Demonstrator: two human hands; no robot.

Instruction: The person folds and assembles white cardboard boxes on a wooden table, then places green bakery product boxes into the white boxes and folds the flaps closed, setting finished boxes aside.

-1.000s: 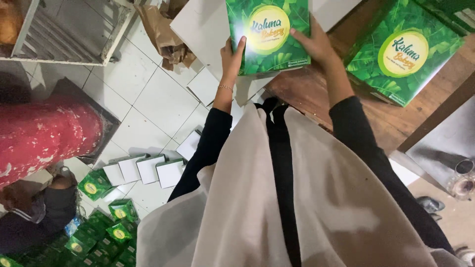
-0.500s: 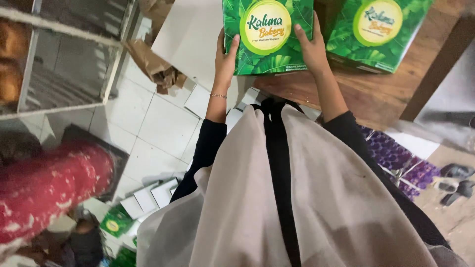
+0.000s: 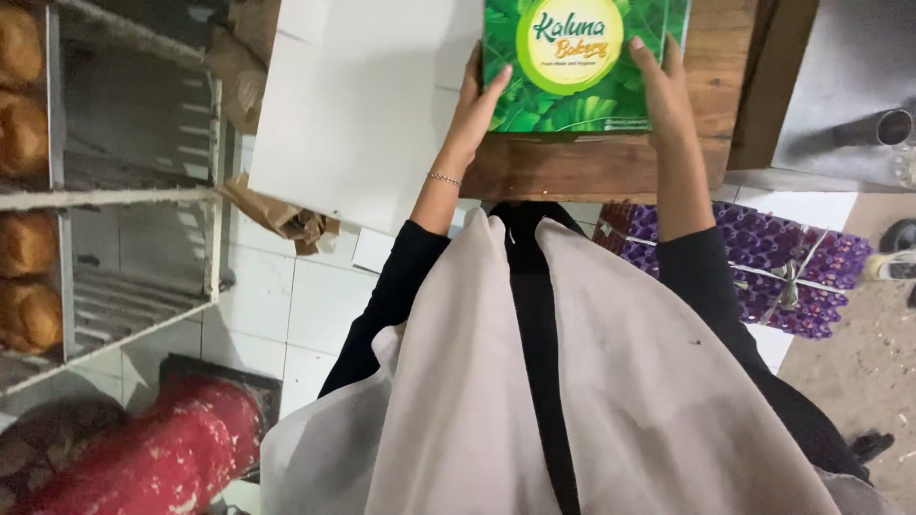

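**One green box, held by both hands at top centre**

Head view, looking down past a pale apron and black sleeves.

One green box [image 3: 578, 65] at top centre, resting on the wooden table [image 3: 592, 167]; leaf print all over the lid, with one round yellow-rimmed white label in the middle bearing green and orange lettering, plus a thin line of small print along the near edge. Top of the box cut off by the frame.

Two hands on it. Left hand [image 3: 479, 100] pressed flat against the left side, thumb up on the lid, thin bracelet on the wrist. Right hand [image 3: 660, 88] closed over the lower right corner, fingers spread on the lid. Box clamped between the two, each hand holding its own side.

One large white sheet [image 3: 358, 105] at upper left, just beside the box, overhanging the table edge.

One crumpled brown paper bag [image 3: 281, 217] below the sheet, left of centre.

One metal rack [image 3: 143, 191] along the left edge, with four brown loaves [image 3: 21, 110] partly showing on its shelves.

One stack of purple egg trays [image 3: 763, 257] at right centre, tied with string.

One red garment [image 3: 143, 458] at lower left.
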